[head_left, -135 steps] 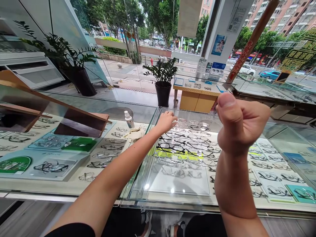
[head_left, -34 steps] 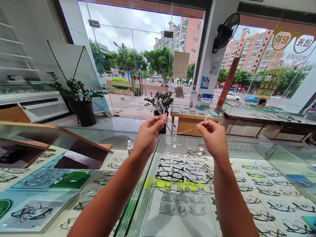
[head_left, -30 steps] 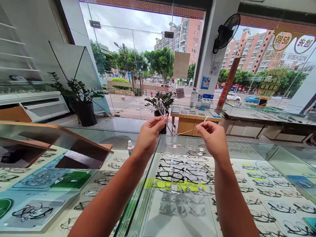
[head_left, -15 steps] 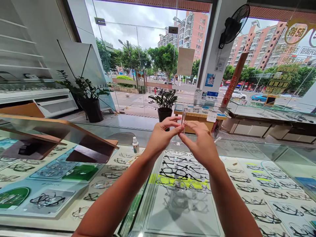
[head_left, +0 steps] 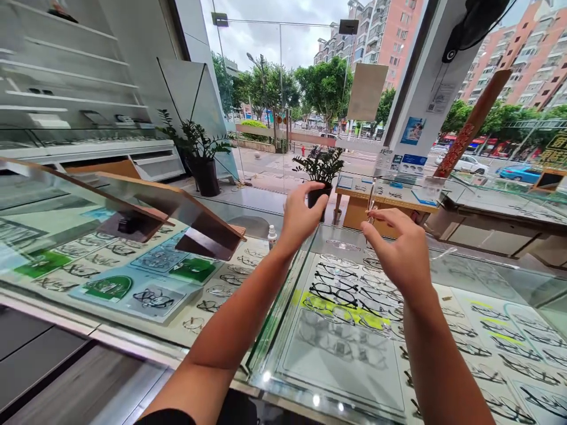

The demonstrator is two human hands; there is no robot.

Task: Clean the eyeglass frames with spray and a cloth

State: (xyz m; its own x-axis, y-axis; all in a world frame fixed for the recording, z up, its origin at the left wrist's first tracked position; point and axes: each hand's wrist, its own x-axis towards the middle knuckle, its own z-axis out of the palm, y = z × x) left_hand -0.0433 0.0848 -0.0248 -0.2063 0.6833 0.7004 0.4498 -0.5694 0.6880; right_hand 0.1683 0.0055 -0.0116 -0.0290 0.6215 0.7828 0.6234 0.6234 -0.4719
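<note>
Above the glass display counter (head_left: 354,386), my right hand (head_left: 401,254) pinches a thin, clear pair of glasses (head_left: 371,203) between thumb and fingers. They stand upright and edge-on to me, so the lenses hardly show. To the left, my left hand (head_left: 303,218) is raised with thumb and fingers apart, holding nothing. A gap separates it from the glasses. Below the hands, several dark-framed spectacles (head_left: 334,292) are laid out in rows in the counter. A small white bottle (head_left: 271,236) stands just left of my left forearm.
Wooden-framed tilted mirrors (head_left: 208,233) stand on the counter at left. More eyeglass frames (head_left: 527,369) fill the case at right. Beyond the counter are a potted plant (head_left: 321,168), a wooden display table (head_left: 354,215) and glass doors onto a street.
My left hand has let go of the glasses and drawn apart to the left. My right hand keeps them. The view has turned left and tipped down.
</note>
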